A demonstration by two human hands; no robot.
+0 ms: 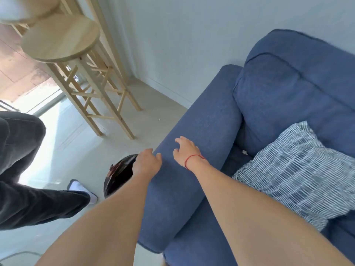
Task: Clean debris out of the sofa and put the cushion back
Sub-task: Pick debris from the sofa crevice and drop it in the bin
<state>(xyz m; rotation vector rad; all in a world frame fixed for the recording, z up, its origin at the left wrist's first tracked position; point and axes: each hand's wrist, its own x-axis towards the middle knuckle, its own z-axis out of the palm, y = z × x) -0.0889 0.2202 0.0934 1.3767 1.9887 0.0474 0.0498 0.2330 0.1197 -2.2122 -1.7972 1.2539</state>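
Note:
A blue fabric sofa [207, 120] fills the right half of the view, and both my hands hover over its left armrest. My left hand [147, 162] is at the armrest's outer edge, fingers curled downward, holding nothing I can see. My right hand [187, 148], with a red string on the wrist, is spread over the top of the armrest. A striped white and blue cushion [292, 169] lies tilted on the seat against the blue back cushion [297, 89]. A small white scrap [245, 152] sits in the dark seat gap beside the armrest.
A bin lined with a black bag [119, 173] stands on the floor just left of the armrest, under my left hand. Two wooden stools [63, 39] stand by the wall at top left. Another person's dark trouser legs [21, 166] and white sock are at the left.

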